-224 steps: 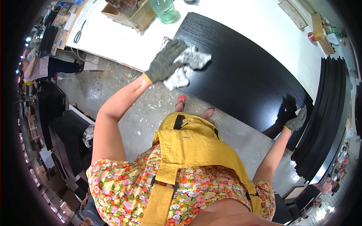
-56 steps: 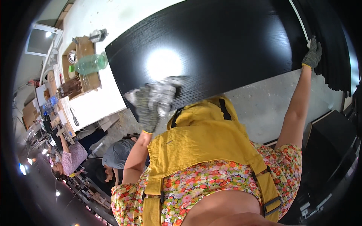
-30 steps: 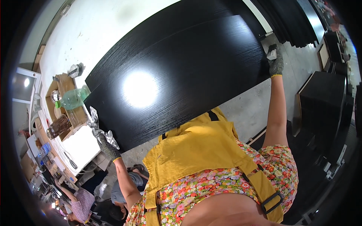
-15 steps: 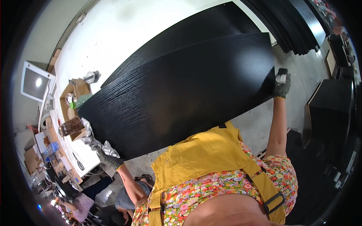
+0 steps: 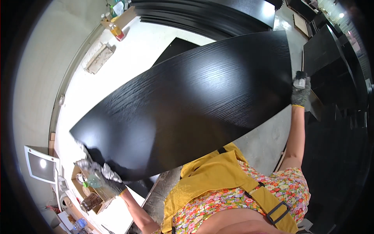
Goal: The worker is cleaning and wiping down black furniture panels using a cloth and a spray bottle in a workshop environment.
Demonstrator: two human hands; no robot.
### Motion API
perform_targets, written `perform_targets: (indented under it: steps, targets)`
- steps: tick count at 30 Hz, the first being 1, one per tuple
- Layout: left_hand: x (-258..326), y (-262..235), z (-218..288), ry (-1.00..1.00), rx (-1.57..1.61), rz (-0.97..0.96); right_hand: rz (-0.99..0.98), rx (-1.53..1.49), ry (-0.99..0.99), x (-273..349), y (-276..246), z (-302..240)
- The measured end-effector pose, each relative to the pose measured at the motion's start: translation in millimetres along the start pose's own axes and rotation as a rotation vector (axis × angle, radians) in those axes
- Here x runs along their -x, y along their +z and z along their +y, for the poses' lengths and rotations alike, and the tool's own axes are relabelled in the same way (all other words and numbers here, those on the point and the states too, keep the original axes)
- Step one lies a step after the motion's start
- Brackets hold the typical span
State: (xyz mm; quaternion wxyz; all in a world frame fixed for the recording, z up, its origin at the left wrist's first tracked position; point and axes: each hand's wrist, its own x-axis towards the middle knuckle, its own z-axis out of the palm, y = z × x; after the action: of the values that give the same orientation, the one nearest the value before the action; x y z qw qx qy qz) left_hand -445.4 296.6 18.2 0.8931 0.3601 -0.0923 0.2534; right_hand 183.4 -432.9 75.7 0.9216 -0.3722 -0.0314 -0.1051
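Note:
A long black panel (image 5: 187, 101) with a wood-grain sheen spans the space in front of me, held between both hands. At its lower left end, my left hand (image 5: 104, 177) grips the edge in a grey glove with silvery wrapping on the fingers. My right hand (image 5: 300, 93), gloved the same way with white and black wrapping on a finger, is closed on the short right edge. Fingers behind the board are hidden. Beyond its far edge, part of another black panel (image 5: 175, 50) lies on the white table (image 5: 120, 84).
A stack of black panels (image 5: 206, 19) stands at the far side. On the left are a whitish block (image 5: 99, 58), a bottle of orange-yellow liquid (image 5: 117, 32), and a cardboard box (image 5: 76, 177) beside a jar of brown contents (image 5: 90, 202). More black boards (image 5: 327, 50) stand right.
My view has swung right, bringing the far stack to the middle. The held panel has come away from the one lying on the table, staying between both hands.

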Motion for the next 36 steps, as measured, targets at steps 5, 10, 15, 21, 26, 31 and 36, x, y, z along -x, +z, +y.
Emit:
perform_targets:
  steps: [5, 10, 15, 21, 26, 31, 36]
  targets:
    - [-180, 15, -59, -0.035, -0.410, 0.534, 0.197, 0.236, -0.095, -56, 6, -77]
    - [-364, 138, -113, -0.032, -0.868, 0.606, 0.241, 0.299, -0.129, -103, 9, -119]
    - [-488, 138, -151, -0.115, -1.084, 0.303, 0.237, 0.324, -0.113, -157, -45, -131]
    - [-599, 150, -207, -0.046, -1.785, 0.207, 0.233, 0.366, -0.012, -180, -75, -145]
    - [-588, 205, -283, 0.538, -1.624, -0.215, 0.238, 0.334, 0.062, -180, -70, -158]
    - [-528, 253, -351, 0.786, -1.697, -0.308, 0.118, 0.455, -0.025, -182, -43, -132]
    - [-608, 228, -351, 0.827, -1.840, -0.204, -0.104, 0.038, 0.219, -187, -38, -104]
